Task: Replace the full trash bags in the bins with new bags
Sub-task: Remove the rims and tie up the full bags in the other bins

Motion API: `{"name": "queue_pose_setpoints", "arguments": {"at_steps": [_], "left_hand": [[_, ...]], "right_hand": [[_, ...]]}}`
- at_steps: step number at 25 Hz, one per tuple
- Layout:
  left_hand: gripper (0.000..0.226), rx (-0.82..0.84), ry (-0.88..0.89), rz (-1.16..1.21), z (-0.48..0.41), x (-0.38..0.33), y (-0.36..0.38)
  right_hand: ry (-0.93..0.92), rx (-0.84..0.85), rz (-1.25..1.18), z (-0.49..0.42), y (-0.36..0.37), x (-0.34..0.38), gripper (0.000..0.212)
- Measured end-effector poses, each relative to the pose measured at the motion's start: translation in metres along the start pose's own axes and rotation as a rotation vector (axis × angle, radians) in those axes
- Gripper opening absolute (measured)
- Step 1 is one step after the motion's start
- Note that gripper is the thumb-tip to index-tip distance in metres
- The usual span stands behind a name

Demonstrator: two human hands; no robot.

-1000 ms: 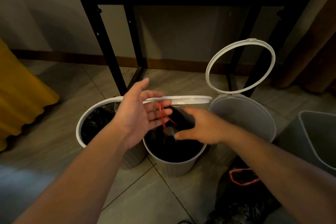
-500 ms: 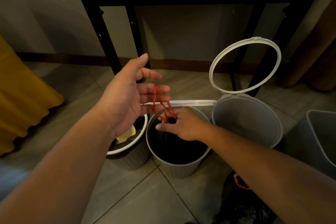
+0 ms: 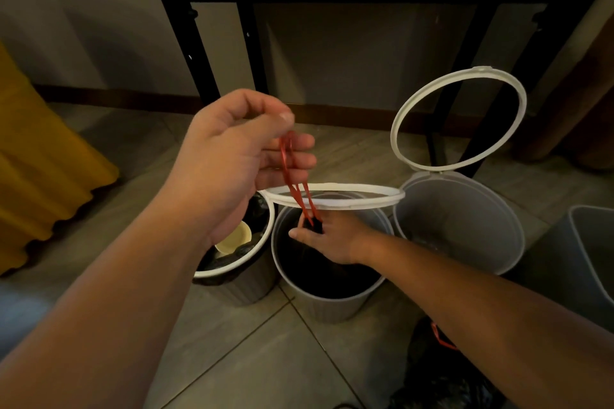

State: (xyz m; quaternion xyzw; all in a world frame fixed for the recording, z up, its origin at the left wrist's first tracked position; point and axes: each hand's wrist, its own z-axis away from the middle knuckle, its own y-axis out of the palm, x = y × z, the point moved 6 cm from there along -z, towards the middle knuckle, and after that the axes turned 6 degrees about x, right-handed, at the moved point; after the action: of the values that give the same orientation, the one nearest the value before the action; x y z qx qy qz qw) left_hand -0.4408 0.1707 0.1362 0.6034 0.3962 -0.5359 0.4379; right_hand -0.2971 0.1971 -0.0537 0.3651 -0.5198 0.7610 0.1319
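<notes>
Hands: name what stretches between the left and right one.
Head view: the red drawstring runs from the left hand down to the right hand, which grips the black bag.

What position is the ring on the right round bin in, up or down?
Up. The ring stands flipped back above the bin, hinged at its rear rim.

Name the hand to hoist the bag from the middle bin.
Left, probably: the left hand pinches the red drawstring above the bin, free to pull up; the right hand grips the bag neck inside it.
</notes>
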Motion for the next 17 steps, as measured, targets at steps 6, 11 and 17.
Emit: {"name": "queue_pose_setpoints", "arguments": {"at_steps": [6, 11, 17], "left_hand": [[0.015, -0.051, -0.065, 0.017, 0.007, 0.006, -0.001], [0.015, -0.011, -0.022, -0.018, 0.009, -0.001, 0.006], [0.012, 0.015, -0.037, -0.111, 0.012, 0.003, 0.003]], "right_hand": [[-0.030, -0.079, -0.212, 0.011, 0.000, 0.004, 0.010], [-0.054, -0.097, -0.181, 0.011, -0.001, 0.016, 0.052], [-0.101, -0.106, -0.178, 0.027, -0.004, 0.013, 0.010]]}}
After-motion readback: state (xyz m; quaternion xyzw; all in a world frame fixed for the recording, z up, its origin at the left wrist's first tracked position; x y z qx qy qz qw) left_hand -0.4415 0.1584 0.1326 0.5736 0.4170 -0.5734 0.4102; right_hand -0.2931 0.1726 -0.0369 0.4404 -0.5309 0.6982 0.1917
